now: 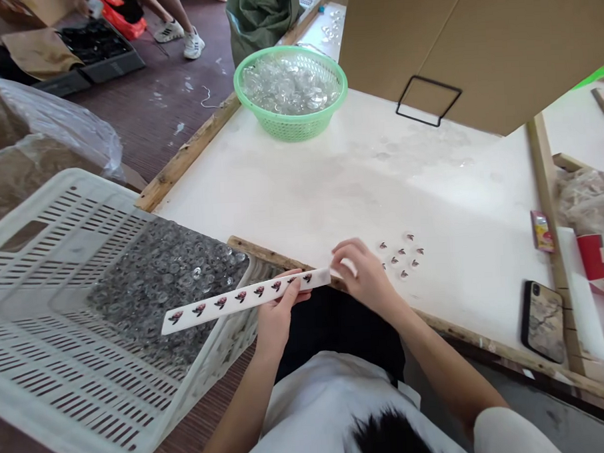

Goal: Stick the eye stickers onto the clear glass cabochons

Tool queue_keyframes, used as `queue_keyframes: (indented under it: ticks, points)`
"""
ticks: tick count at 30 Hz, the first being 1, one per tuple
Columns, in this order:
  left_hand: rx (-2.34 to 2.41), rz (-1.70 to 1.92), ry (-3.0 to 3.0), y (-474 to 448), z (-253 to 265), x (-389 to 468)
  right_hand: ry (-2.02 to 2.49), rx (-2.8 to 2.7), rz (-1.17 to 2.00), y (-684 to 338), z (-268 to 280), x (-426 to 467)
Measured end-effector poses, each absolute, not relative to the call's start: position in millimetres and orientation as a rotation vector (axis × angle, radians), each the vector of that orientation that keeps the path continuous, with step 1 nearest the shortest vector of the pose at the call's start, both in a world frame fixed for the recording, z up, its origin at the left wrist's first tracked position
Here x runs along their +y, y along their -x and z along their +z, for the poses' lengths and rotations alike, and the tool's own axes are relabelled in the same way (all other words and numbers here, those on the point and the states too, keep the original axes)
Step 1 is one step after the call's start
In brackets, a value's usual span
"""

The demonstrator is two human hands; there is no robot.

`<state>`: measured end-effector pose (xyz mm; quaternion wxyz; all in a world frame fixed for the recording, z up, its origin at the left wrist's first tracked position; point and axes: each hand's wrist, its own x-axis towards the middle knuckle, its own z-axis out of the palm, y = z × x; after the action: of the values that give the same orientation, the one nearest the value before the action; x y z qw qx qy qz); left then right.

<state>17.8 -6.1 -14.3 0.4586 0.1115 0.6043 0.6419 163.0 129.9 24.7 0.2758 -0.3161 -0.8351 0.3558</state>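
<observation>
A long white sticker strip (241, 297) with a row of small dark-and-pink printed motifs slants over the edge of a white crate. My left hand (280, 314) is closed around it near its right end, thumb on top. At that end is my right hand (361, 274), fingers curled in a pinch; whatever sits between the fingertips is too small to make out. Just right of it, several clear round pieces with the same motif (402, 254) lie on the white tabletop (300, 193).
The white slotted crate (74, 180), full of clear round pieces (169, 279), stands at left. A green basket (292, 123) of clear plastic pieces sits at the back. Wooden rails (193, 151) edge the table. A cardboard box (449, 40) and phone (543, 319) are at right.
</observation>
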Motion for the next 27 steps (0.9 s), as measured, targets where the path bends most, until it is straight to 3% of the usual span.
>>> queue_keyframes:
  ticks: [7, 16, 22, 27]
  points:
    - [1.453, 1.592, -0.228, -13, -18, -7, 1.528, -1.781, 1.033, -210, 4, 229]
    - [1.434, 1.557, -0.229, -10, -22, -2, 1.732, -1.729, 1.214, -217, -18, 257]
    - [1.431, 1.550, -0.231, -9, -21, 1, 1.789, -1.812, 1.126, -211, -15, 255]
    - [1.434, 1.546, -0.235, -12, -18, 2, 1.802, -1.992, 0.822, -205, -13, 248]
